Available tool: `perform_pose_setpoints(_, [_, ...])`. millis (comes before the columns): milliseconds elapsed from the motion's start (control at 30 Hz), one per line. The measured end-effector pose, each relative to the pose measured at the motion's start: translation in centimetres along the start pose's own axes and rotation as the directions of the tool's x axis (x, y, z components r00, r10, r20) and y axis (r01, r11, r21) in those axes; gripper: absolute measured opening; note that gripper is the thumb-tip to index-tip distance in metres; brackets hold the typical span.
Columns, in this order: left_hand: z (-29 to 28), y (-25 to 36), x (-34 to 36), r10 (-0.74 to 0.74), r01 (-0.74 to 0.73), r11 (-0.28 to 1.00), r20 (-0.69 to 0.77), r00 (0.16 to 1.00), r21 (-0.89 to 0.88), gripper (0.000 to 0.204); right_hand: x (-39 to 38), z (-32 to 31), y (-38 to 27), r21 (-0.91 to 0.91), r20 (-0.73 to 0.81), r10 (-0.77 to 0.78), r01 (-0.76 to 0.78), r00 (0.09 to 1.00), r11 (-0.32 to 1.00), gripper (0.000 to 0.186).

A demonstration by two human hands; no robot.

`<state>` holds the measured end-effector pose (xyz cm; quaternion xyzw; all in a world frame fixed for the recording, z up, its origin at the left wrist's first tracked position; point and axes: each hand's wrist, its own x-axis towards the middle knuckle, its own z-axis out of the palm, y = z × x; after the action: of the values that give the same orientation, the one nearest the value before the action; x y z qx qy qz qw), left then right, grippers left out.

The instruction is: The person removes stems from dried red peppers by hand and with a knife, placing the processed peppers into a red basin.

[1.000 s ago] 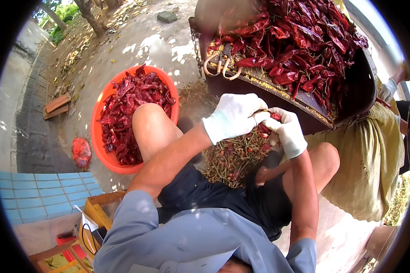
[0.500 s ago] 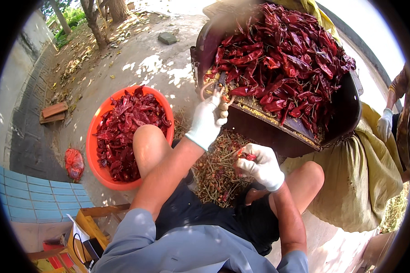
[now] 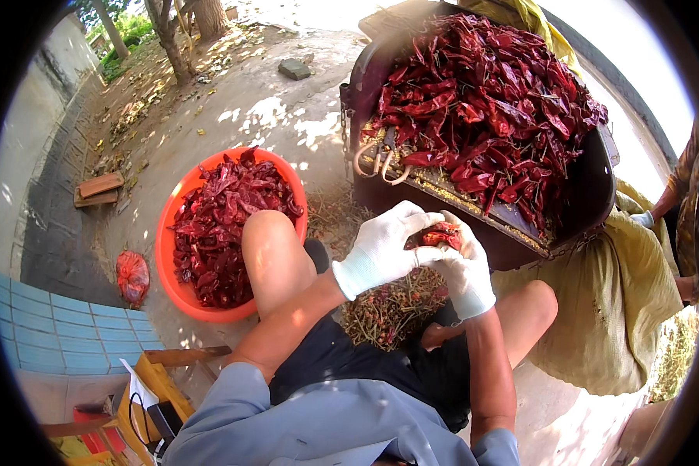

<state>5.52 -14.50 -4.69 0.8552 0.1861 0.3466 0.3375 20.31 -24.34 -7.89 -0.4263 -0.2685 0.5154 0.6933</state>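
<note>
Both my hands wear white gloves and meet above my knees. My left hand (image 3: 384, 248) and my right hand (image 3: 466, 268) together hold a small bunch of dried red chillies (image 3: 440, 234). Just beyond them stands a dark tub (image 3: 590, 194) heaped with dried red chillies (image 3: 489, 101). A pile of cut stems (image 3: 392, 307) lies on the ground between my legs, under my hands. An orange basin (image 3: 165, 241) full of red chillies sits to the left of my left knee.
A yellow-green sack (image 3: 606, 311) spreads at the right under the tub. Another person's arm (image 3: 668, 198) shows at the right edge. A small red bag (image 3: 133, 276), bricks (image 3: 99, 189) and tree trunks (image 3: 175, 39) lie to the left. A wooden stool (image 3: 163, 380) is near me.
My left hand has come back from the tub's edge to meet my right hand, which has risen. Both now hold the chillies together over the stem pile.
</note>
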Motion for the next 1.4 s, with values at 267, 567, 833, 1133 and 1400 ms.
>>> perform_pose_setpoints(267, [-4.3,-1.5,-2.0,-0.019,0.031,0.995,-0.122,0.992,0.093,0.021,-0.9,4.6,-1.3,-0.444,0.068,0.080,-0.042,0.994,0.895,0.056])
perform_pose_setpoints(567, [-20.9,-10.6,-6.9,-0.129,0.489,0.224,-0.471,0.873,0.843,0.046,1.1,-18.8,7.8,-0.124,-0.610,0.321,-0.488,0.724,0.864,0.027])
perform_pose_setpoints(833, [-10.8,-5.1,-4.1,-0.161,0.309,0.834,-0.334,0.929,0.457,0.026,1.8,-26.5,24.1,-0.251,-0.706,0.472,-0.810,0.528,0.531,0.051])
perform_pose_setpoints(1133, [-6.8,-6.4,-2.0,-0.188,0.206,0.807,-0.091,0.978,0.554,0.023,3.3,-25.0,23.3,-0.356,-0.849,0.310,-0.897,0.428,0.264,0.033])
perform_pose_setpoints(1400, [-6.0,-6.5,-0.5,-0.139,0.126,0.824,-0.018,0.990,0.552,0.025,3.0,-33.4,26.2,-0.363,-0.928,-0.024,-0.888,0.372,0.282,0.056])
